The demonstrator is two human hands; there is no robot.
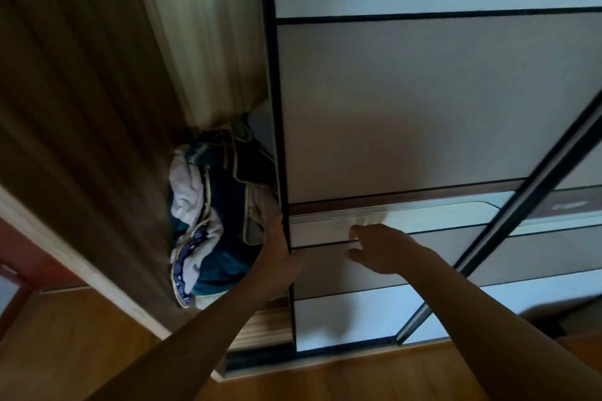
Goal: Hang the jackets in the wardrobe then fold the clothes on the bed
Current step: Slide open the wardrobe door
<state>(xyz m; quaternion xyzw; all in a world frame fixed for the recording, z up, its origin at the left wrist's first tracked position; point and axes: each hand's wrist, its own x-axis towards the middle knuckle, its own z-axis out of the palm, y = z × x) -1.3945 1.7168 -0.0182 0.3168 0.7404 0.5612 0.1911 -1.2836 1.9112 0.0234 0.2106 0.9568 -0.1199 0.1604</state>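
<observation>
Wardrobe (202,42) interior, viewed from above and in front. Its opening is a narrow upright slot at the left of the view, bounded on the left by the wooden side panel (81,140) and on the right by the dark-framed edge of the sliding door (407,107). A bundle of garments (208,221), dark teal with pale trim and some white cloth, fills the lower part of that slot. You cannot tell from here whether these are jackets, nor whether they hang or lie heaped.

Your left hand (277,244) is the nearer one to them. It grips the door's leading edge, fingers curled round behind it, just beside the cloth. Your right hand (378,247) is spread, fingers loosely extended at the door's face, to the right of the left hand and holding nothing. Whether it touches the panel cannot be told.

The door's long axis runs upright and its travel is sideways. To your right it overlaps a second door (553,270), whose frame crosses the view on a slant. The step in hand appears to be sliding the door along its track. Open room lies to the right. The slot on the left is tight, and the cloth sits close to the door's edge, where it could catch.
</observation>
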